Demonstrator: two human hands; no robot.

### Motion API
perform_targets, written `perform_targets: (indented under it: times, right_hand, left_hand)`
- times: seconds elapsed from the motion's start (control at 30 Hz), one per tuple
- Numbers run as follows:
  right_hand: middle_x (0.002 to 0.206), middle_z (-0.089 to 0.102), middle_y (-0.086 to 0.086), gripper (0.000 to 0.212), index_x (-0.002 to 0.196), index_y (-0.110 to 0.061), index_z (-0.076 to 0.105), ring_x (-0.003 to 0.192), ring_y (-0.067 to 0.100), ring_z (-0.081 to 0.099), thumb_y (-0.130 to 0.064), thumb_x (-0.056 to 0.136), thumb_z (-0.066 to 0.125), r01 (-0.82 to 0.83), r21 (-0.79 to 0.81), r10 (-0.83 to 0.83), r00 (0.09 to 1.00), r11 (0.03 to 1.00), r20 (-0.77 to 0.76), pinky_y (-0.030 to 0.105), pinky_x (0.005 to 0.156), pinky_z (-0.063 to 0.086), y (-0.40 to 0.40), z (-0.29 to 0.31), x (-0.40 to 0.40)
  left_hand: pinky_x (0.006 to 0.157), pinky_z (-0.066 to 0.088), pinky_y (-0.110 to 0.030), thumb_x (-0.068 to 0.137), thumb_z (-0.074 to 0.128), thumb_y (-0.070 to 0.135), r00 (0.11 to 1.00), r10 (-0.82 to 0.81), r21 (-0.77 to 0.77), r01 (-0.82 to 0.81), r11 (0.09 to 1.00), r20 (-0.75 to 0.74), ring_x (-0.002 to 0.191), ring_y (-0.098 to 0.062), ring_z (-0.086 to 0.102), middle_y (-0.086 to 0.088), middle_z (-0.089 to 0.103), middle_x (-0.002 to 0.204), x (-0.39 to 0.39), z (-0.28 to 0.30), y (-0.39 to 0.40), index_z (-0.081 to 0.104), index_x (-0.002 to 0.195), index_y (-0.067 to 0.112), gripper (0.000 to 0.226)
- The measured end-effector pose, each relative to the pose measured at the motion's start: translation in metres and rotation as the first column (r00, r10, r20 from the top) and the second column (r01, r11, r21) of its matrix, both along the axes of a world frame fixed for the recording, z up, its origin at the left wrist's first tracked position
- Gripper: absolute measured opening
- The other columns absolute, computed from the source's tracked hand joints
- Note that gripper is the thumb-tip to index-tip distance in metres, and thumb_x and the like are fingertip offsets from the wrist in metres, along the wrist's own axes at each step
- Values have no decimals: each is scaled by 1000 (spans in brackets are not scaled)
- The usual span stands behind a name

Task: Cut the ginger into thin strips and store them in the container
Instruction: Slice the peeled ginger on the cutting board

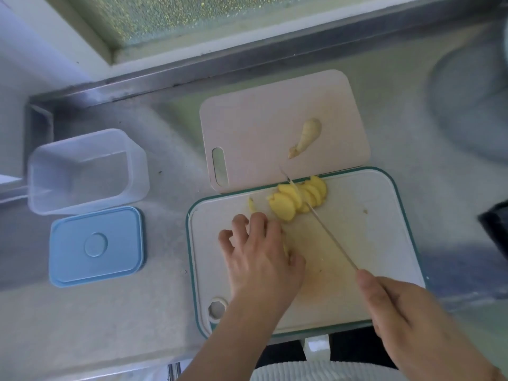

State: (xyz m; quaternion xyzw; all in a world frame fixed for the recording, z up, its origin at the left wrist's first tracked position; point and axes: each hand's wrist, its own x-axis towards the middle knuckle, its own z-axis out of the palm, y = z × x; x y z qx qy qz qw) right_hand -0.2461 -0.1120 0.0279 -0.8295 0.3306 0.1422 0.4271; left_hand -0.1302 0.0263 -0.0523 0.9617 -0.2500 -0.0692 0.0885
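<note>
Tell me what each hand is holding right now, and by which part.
The right hand grips the knife by its handle, hidden inside the fist. The left hand holds nothing; its spread fingers rest on the white cutting board.

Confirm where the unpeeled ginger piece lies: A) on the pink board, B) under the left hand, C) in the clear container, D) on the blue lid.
A: the unpeeled ginger piece lies alone on the pink board, beyond the slices.

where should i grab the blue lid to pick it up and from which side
Pinch the blue lid by its near rim, coming from the person's side. It lies flat on the counter, so only its rims offer purchase, and the clear container stands just beyond its far rim.
</note>
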Motion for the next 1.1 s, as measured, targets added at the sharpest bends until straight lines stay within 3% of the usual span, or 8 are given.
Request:
perform_targets:
  times: [0.23, 0.4, 0.6, 0.67, 0.77, 0.83, 0.97, 1.1]
  right_hand:
    - [51, 54, -8, 77, 64, -43, 51, 58, 4, 54, -98, 50, -1, 20, 49, -18, 999, 999, -46, 18, 59, 41, -1, 6, 1]
    - [48, 53, -2, 94, 53, -23, 48, 55, 9, 55, -102, 46, -1, 19, 48, -17, 999, 999, -34, 19, 54, 40, -6, 1, -3]
    - [48, 52, -3, 86, 65, -40, 54, 57, 9, 56, -102, 46, -2, 35, 28, -35, 999, 999, 5, 21, 53, 38, -10, -1, -5]
    - [48, 53, 0, 89, 65, -35, 55, 57, 11, 56, -103, 47, 0, 52, 12, -53, 998, 999, 29, 22, 53, 39, -11, -1, -6]
    - [50, 56, 6, 92, 69, -30, 57, 56, 16, 57, -103, 49, 4, 57, 2, -57, 997, 998, 53, 25, 53, 41, -14, -2, -7]
    - [51, 56, 7, 92, 70, -28, 56, 53, 17, 56, -102, 52, 6, 54, -4, -53, 996, 999, 65, 26, 51, 41, -17, -3, -6]
    - [47, 53, 4, 88, 67, -30, 56, 54, 14, 56, -101, 53, 5, 58, -11, -57, 996, 998, 75, 24, 47, 37, -19, -5, -6]
    - [46, 51, 1, 86, 66, -34, 56, 57, 13, 56, -101, 53, 4, 65, -4, -64, 992, 998, 105, 25, 48, 39, -20, -7, -5]
  left_hand:
    - [82, 30, -45, 65, 75, 22, 993, -73, 19, 71, 997, 93, 94, -30, 54, 4, 56, 80, -6, 3, -7, 58, 70, 19, 18]
    - [88, 31, -48, 60, 77, 21, 979, -174, 42, 170, 985, 110, 90, -29, 58, 4, 58, 76, -11, 6, -5, 61, 74, 21, 21]
    - [88, 30, -46, 58, 66, 7, 954, -276, -43, 283, 958, 121, 82, -26, 57, 6, 53, 65, -14, 5, -7, 56, 71, 21, 21]
    - [89, 29, -43, 59, 71, 10, 970, -217, -130, 231, 964, 112, 85, -24, 61, 10, 60, 67, -7, 9, -9, 63, 72, 23, 21]
    - [83, 28, -35, 67, 72, 14, 996, 68, -356, -41, 934, 63, 85, -22, 65, 13, 69, 74, 28, 9, -1, 71, 78, 26, 16]
    - [82, 30, -33, 73, 72, 16, 988, 154, -407, -132, 904, 22, 85, -21, 66, 12, 73, 80, 52, 2, 12, 75, 83, 26, 15]
    - [81, 35, -40, 69, 84, 19, 997, 47, -263, -59, 963, -54, 83, -27, 68, 11, 73, 79, 71, -10, 27, 78, 95, 25, 27]
    - [77, 35, -41, 65, 92, 24, 997, -16, -216, 0, 976, -71, 80, -29, 63, 9, 68, 78, 83, -9, 30, 77, 88, 27, 28]
